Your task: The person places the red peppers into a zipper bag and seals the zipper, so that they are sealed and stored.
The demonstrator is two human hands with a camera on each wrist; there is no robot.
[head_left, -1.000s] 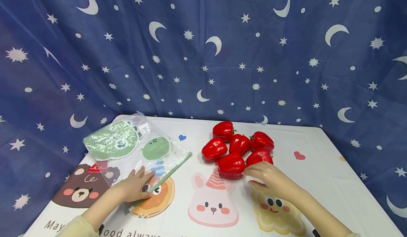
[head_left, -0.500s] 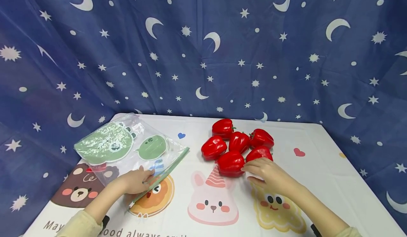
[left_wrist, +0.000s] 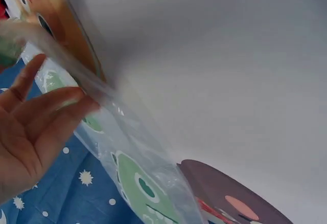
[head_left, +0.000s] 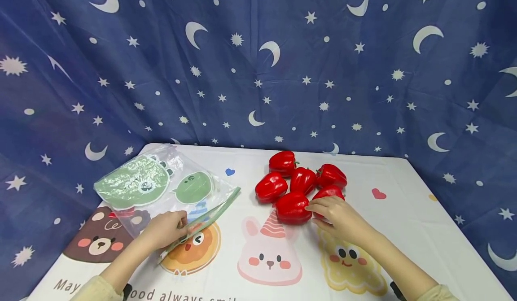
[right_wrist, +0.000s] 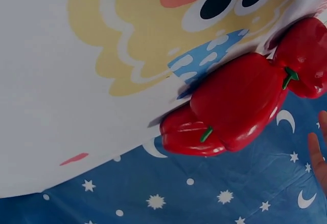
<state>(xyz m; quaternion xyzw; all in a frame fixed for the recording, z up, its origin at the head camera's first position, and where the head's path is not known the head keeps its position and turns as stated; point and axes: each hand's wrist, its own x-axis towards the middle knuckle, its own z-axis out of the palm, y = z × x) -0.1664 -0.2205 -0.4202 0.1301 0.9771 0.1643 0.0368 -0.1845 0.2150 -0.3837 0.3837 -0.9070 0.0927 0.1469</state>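
On the left of the tabletop lies a clear zip bag [head_left: 137, 184] with green cartoon prints and a green zip strip. My left hand [head_left: 164, 229] is at its near edge, fingers bent and pinching the edge. In the left wrist view, the fingers of the left hand [left_wrist: 36, 127] lie against the clear film; the thumb is partly hidden. Several glossy red bell peppers [head_left: 292, 207] with green stems sit in a cluster right of centre. My right hand [head_left: 341, 218] hovers beside the front peppers, fingers loosely bent, gripping nothing; its fingertips show at the right wrist view's edge, apart from the peppers [right_wrist: 235, 101].
A white tablecloth [head_left: 218, 287] printed with cartoon animals covers the table. Behind it hangs a dark blue curtain [head_left: 226, 67] with moons and stars, close to the table's far edge.
The left hand has gone from lying flat on the bag to bending its fingers at the zip edge, which has shifted and lifted slightly. The right hand stays almost still by the peppers.
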